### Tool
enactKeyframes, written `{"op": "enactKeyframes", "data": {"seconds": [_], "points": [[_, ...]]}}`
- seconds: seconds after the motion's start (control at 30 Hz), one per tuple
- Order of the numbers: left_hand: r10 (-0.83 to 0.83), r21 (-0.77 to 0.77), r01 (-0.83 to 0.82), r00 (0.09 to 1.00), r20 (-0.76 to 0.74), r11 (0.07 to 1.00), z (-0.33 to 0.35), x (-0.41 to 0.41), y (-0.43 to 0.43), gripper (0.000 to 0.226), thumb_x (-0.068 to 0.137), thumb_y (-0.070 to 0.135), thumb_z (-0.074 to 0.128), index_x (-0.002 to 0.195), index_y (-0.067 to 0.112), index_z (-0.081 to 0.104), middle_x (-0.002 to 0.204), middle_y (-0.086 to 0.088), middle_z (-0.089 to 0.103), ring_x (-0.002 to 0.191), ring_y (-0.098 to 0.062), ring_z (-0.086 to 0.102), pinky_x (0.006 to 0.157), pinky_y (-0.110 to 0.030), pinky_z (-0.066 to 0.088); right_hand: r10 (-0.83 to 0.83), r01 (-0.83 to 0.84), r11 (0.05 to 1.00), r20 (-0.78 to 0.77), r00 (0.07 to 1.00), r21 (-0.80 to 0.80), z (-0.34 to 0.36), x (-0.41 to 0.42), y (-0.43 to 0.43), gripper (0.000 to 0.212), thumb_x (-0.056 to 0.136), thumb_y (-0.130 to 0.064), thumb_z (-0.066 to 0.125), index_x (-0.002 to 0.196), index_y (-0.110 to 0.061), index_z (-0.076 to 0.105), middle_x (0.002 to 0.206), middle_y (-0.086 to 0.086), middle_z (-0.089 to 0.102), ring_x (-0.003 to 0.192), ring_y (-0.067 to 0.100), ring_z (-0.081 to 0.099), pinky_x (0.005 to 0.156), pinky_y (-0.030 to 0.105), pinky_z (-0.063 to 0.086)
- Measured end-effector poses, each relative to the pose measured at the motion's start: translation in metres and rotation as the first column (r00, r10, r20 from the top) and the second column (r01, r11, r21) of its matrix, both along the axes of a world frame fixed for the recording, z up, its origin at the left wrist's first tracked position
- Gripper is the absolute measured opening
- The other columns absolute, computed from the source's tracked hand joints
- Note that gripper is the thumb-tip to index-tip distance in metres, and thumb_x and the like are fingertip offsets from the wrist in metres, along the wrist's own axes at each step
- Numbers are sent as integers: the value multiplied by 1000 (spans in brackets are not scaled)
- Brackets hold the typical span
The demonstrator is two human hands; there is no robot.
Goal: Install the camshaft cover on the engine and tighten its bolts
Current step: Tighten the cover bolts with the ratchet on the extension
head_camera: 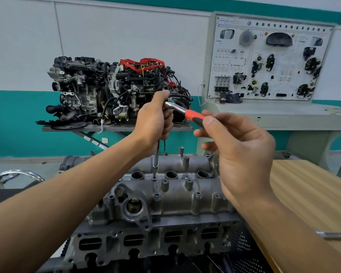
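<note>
Teal wall (18, 119) workshop. Left hand (154, 117) curls round the extension (157, 154) top, prob to keep it plumb on the bolt (154, 178) in the camshaft cover (177, 200). Right hand (238, 152) pinches the ratchet handle (195, 116) w/ fingertips (210, 121).

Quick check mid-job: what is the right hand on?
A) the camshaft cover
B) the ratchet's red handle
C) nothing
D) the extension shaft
B: the right hand pinches the ratchet at the end of its red handle, while the left hand grips its head above the extension.
</note>
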State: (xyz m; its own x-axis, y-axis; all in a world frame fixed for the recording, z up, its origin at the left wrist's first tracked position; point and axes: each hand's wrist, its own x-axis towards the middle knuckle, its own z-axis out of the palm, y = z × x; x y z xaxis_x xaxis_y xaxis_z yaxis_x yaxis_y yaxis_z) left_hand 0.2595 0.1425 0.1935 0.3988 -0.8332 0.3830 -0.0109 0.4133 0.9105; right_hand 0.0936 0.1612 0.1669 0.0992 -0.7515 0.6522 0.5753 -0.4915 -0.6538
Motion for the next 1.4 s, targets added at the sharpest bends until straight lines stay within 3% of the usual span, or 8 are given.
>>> {"op": "enactKeyframes", "data": {"seconds": [0.2, 0.33, 0.47, 0.53, 0.67, 0.8, 0.97, 1.4], "points": [[71, -77, -73, 997, -30, 994, -4, -5, 6, 57, 99, 40, 43, 46, 26, 25, 45, 7, 20, 41, -13, 14, 40, -20, 15, 20, -18, 999, -35, 999, 49, 4, 0, -31, 10, 92, -3, 65, 87, -10, 70, 88, 10, 77, 66, 18, 72, 53, 24, 52], [118, -95, -116, 993, 16, 989, -8, -6, 7, 61, 100, 40, 41, 41, 28, 26, 45, 8, 21, 42, -13, 15, 41, -22, 15, -205, 193, 978, -224, 953, -76, 13, 21, -75, 17, 102, -14, 51, 93, -19, 65, 97, 12, 71, 75, 9, 69, 54, 24, 53], [-28, -32, 32, 995, 93, 999, -6, -1, 1, 53, 97, 46, 42, 49, 29, 27, 45, 7, 21, 41, -14, 13, 40, -20, 16, -249, 213, 968, -460, 852, -129, 27, 54, -114, 27, 107, -22, 35, 98, -25, 60, 108, 21, 66, 81, 24, 58, 73, 51, 55], [-162, 48, 159, 984, 76, 986, -2, 8, -2, 52, 97, 51, 41, 54, 27, 25, 46, 7, 18, 42, -13, 11, 39, -21, 12, -219, 194, 976, -516, 828, -104, 30, 61, -123, 29, 107, -22, 33, 102, -23, 62, 109, 23, 65, 81, 24, 53, 72, 45, 52], [-287, 89, 291, 956, -53, 953, 3, 28, -6, 53, 99, 54, 32, 55, 27, 21, 50, 7, 10, 44, -13, 5, 41, -22, 4, -307, 263, 951, -401, 863, -162, 21, 48, -115, 23, 102, -25, 47, 87, -31, 63, 83, -1, 64, 72, 15, 54, 64, 37, 48], [-247, 64, 243, 968, 51, 968, -4, 22, -9, 51, 93, 52, 35, 50, 27, 27, 46, 9, 17, 40, -11, 11, 38, -16, 11, -514, 467, 837, -118, 850, -284, 12, 26, -91, 25, 88, -19, 61, 65, -26, 55, 56, -15, 48, 57, 2, 42, 57, 21, 38], [-160, 30, 158, 984, 80, 987, -2, 16, -5, 52, 96, 48, 33, 48, 27, 25, 43, 8, 17, 37, -12, 10, 38, -15, 14, -536, 509, 816, -28, 844, -273, 7, 25, -61, 27, 86, -12, 64, 63, -13, 51, 54, -10, 41, 55, 7, 38, 56, 27, 36], [-4, -68, 9, 998, 67, 998, 19, -13, 26, 55, 97, 37, 39, 45, 28, 27, 44, 8, 20, 40, -14, 13, 39, -19, 15, -384, 356, 900, -71, 921, -253, 29, 15, -58, 22, 94, -20, 58, 73, -24, 55, 59, -11, 46, 56, 8, 41, 54, 23, 36]]}}
